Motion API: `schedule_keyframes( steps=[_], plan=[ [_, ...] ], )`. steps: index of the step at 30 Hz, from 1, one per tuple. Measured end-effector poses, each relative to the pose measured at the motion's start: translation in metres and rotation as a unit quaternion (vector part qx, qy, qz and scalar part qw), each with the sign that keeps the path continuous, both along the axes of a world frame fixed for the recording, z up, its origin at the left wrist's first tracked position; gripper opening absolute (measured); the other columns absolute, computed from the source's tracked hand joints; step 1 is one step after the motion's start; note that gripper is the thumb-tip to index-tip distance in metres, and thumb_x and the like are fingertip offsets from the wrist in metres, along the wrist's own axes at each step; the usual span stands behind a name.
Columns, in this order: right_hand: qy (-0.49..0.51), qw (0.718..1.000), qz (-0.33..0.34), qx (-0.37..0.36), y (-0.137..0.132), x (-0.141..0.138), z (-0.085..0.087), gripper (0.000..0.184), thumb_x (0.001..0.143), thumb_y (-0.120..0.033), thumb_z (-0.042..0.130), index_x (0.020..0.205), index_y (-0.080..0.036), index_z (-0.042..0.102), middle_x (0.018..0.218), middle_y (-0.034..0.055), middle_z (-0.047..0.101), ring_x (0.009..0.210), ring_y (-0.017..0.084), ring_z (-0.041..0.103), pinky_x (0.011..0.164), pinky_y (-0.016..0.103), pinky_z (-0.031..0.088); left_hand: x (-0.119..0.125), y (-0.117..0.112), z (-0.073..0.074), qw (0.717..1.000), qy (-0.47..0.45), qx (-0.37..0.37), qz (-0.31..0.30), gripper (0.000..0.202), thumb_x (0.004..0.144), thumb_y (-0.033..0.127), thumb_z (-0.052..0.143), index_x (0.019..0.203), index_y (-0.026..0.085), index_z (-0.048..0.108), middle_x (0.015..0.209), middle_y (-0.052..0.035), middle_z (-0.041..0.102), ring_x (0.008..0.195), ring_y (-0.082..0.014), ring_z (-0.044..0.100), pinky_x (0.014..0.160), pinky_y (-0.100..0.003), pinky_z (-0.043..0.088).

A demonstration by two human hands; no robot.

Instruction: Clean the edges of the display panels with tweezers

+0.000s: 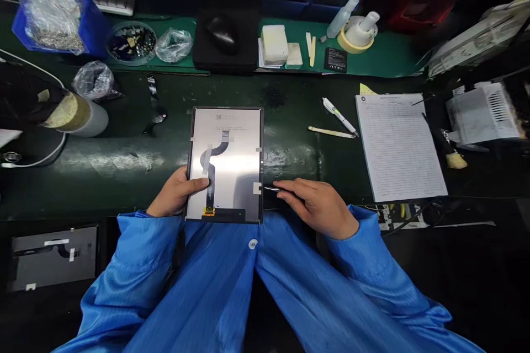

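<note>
Bench: its dark green, scuffed top was seen beyond the panel and on both sides of it.
Shelf: green, it was set along the bench's far side, well beyond the panel.
Sleeves: blue, they were seen at the near left and near right of the panel.
Paper: a ruled sheet, it was laid well to the right of the panel.
Panel: it was held at the bench's near edge, pale side up.
Second panel: greyer, it was seen to the near left of the panel.
Bin: blue, it was piled with clear bags, far left beyond the panel.
Left hand: it was closed on the panel's left edge, thumb on top; the other fingers were hidden.
Right hand: a slim metal tool was pinched in its fingertips, just right of the panel.
Mouse: black, it was set beyond the panel.
Cable: dark and curved, it was taped onto the panel.
Stick: pale, it was laid right of the panel, near a white pen.
Tool: its tip was aimed at the panel's right edge; contact could not be told.
Tab: white, it was stuck at that edge.
</note>
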State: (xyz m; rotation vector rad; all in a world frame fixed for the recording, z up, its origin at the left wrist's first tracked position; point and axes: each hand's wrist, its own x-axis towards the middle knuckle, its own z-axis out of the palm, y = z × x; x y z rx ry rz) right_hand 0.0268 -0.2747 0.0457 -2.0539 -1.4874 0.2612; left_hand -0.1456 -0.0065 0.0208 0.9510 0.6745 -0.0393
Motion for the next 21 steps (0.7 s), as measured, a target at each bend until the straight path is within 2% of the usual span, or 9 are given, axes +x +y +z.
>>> schedule_keyframes(
  steps=[3,9,14,21],
  plan=[
    [0.01,1.0,0.001,0.0,-0.0001,-0.0002,-0.0005,0.026,0.101,-0.028,0.064,0.125,-0.035,0.068,0.098,0.0011,0.08,0.079,0.023,0.077,0.066,0.037,0.066,0.0003,-0.0003,0.0014,1.0,-0.003,-0.007,0.006,0.042,0.064,0.027,0.095,0.094,0.01,0.07,0.078,-0.0056,0.076,0.064,-0.0166,0.07,0.063,-0.022,0.06],
    [-0.012,1.0,0.009,-0.006,0.0011,-0.0017,-0.0004,0.023,0.105,-0.027,0.055,0.122,-0.033,0.068,0.093,0.0015,0.08,0.078,0.022,0.076,0.067,0.038,0.065,0.0018,-0.0002,0.0039,1.0,-0.005,-0.008,0.007,0.041,0.064,0.025,0.095,0.093,0.011,0.071,0.075,-0.0035,0.075,0.067,-0.0169,0.071,0.063,-0.022,0.061],
    [-0.01,1.0,0.007,-0.004,0.0009,-0.0019,-0.0016,0.02,0.102,-0.031,0.062,0.122,-0.032,0.067,0.095,0.0022,0.08,0.075,0.022,0.077,0.063,0.036,0.065,0.0018,-0.0006,0.0003,1.0,0.0,-0.018,0.011,0.038,0.064,0.026,0.095,0.091,0.014,0.072,0.076,-0.0018,0.075,0.066,-0.0152,0.07,0.063,-0.021,0.06],
    [-0.017,1.0,0.01,0.002,0.0014,-0.003,0.0001,0.021,0.103,-0.025,0.059,0.121,-0.029,0.069,0.093,0.003,0.079,0.075,0.022,0.076,0.064,0.037,0.065,0.0003,0.0,-0.0017,1.0,0.006,-0.006,0.008,0.038,0.062,0.028,0.095,0.091,0.016,0.074,0.075,-0.0019,0.074,0.065,-0.0156,0.069,0.062,-0.021,0.058]
  ],
)
